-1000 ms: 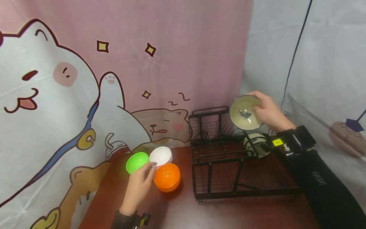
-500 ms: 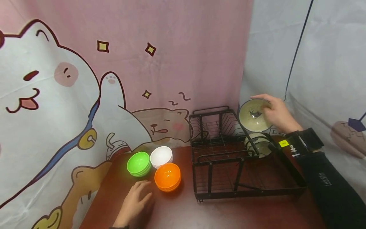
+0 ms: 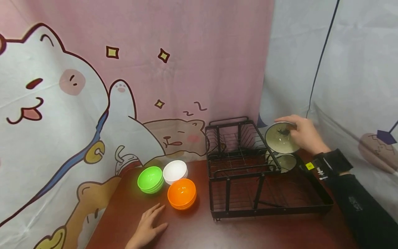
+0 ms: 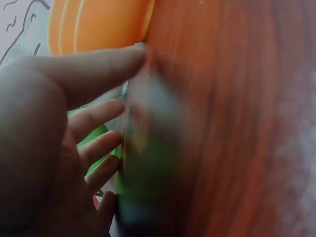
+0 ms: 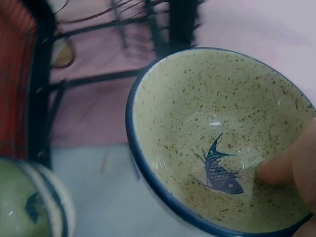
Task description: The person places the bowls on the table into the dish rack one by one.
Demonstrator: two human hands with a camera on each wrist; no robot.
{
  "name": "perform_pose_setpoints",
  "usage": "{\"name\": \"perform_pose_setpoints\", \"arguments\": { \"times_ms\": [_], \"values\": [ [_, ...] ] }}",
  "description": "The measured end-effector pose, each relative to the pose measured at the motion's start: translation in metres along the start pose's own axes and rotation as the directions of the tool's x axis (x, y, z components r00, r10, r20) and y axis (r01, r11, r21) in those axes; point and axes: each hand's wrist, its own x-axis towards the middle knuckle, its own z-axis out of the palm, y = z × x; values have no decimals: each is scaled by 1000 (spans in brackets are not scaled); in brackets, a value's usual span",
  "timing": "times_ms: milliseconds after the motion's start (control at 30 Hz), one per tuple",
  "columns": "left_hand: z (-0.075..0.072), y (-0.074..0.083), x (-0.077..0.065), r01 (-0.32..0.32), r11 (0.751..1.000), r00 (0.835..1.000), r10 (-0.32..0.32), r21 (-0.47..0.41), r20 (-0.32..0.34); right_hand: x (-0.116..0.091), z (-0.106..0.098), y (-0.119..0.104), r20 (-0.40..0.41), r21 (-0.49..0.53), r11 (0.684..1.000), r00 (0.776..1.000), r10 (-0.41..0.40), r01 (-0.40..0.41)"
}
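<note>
My right hand (image 3: pixel 303 133) grips a speckled cream bowl (image 5: pixel 197 98) by its side, thumb inside. The bowl has a blue rim and a blue fish painted in its bottom, and it is tilted with its inside toward me. It is at the right rear of a black dish rack (image 3: pixel 242 169), above another patterned bowl (image 3: pixel 286 163) in the rack's lower tier. My left hand (image 3: pixel 147 226) rests on the table with fingers spread, holding nothing. Just beyond it stand stacked orange bowls (image 3: pixel 181 193), green bowls (image 3: pixel 150 179) and white bowls (image 3: pixel 175 171).
The rack's upper tier, a wire basket with raised black bars, is left of the held bowl. Beneath everything is a dark red-brown table (image 3: pixel 199 228). A pink cartoon curtain (image 3: pixel 186 69) hangs behind, and a pale grey curtain (image 3: pixel 357 86) hangs close on the right.
My left hand has drawn back from beside the small bowls and come down onto the table. My right hand has carried the patterned bowl rightward, then lower, behind the rack's upper tier.
</note>
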Motion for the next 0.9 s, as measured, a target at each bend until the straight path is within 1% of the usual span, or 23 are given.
{"name": "perform_pose_setpoints", "arguments": {
  "times_ms": [100,167,200,300,400,433,533,733,833,900],
  "values": [
    [2,-5,-2,-43,999,999,43,23,22,-9,9,9,-16,-35,998,998,-60,59],
    [3,-7,-3,-67,997,997,67,31,27,-17,15,14,-20,-65,995,996,-83,82],
    [4,-8,-3,-67,997,997,66,29,29,-21,18,17,-19,-78,993,996,-92,90],
    [2,-4,-2,0,1000,998,-1,12,61,-30,27,26,2,-115,984,991,-135,134],
    [0,-2,-1,77,997,991,-77,3,106,-37,36,35,32,-156,968,981,-194,196],
    [-1,-2,-1,94,996,989,-94,6,117,-39,38,38,39,-161,963,976,-213,216],
    [-1,-2,-1,111,994,987,-110,5,119,-45,45,44,55,-172,950,965,-256,262],
    [0,-3,0,128,992,985,-127,-7,121,-57,58,55,78,-178,941,958,-277,286],
    [2,-4,-1,127,992,984,-126,-3,124,-62,64,59,76,-178,938,955,-288,297],
    [2,-5,-1,125,992,985,-124,1,121,-64,67,61,65,-187,929,948,-311,318]
  ]
}}
